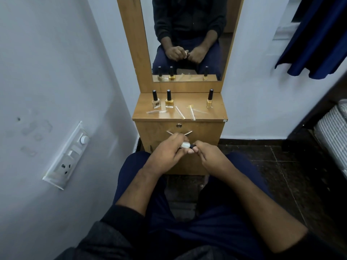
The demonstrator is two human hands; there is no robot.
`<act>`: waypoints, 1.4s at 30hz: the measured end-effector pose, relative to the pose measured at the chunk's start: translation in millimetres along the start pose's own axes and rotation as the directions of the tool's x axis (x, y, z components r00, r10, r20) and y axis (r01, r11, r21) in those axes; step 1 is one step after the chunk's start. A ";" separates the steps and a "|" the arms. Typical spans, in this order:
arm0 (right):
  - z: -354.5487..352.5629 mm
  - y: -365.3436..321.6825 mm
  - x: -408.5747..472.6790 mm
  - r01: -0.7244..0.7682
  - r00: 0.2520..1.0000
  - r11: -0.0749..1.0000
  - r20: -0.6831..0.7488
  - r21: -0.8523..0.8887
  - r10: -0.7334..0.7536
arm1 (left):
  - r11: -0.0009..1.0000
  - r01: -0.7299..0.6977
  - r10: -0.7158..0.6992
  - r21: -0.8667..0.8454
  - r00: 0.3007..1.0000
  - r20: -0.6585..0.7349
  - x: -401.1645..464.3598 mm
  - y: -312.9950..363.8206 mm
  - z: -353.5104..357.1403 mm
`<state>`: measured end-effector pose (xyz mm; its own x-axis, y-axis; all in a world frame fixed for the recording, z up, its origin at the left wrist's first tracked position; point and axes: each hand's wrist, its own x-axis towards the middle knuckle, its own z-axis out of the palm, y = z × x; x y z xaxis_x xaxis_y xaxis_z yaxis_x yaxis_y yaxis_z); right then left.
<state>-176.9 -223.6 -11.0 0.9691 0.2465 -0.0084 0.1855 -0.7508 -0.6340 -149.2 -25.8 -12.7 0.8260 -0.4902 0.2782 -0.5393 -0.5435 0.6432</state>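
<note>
I sit facing a small wooden dressing cabinet. My left hand grips the pale glass body of a nail polish bottle, held sideways above my knees. My right hand pinches the bottle's black cap. Whether the cap is loose or tight cannot be seen. On the cabinet top stand three more nail polish bottles with black caps: a pale one, a yellow one and a small yellow one. Several clear plastic sticks lie scattered in front of them.
A mirror in a wooden frame rises behind the cabinet and reflects my hands. The cabinet door has a round lock. A switch and socket panel is on the left wall. A blue curtain hangs at the right, above a dark tiled floor.
</note>
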 end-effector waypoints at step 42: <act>25.1 -20.7 2.1 0.209 0.936 0.761 -0.099 -0.614 -0.337 | 0.545 0.675 -0.678 -0.497 0.704 0.213 3.7 -8.8 8.8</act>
<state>-182.8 -192.2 -17.3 0.8609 0.4229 0.2827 0.4433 -0.8963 -0.0091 -142.9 -28.8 -23.6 0.9118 -0.1221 -0.3920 0.3454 -0.2883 0.8931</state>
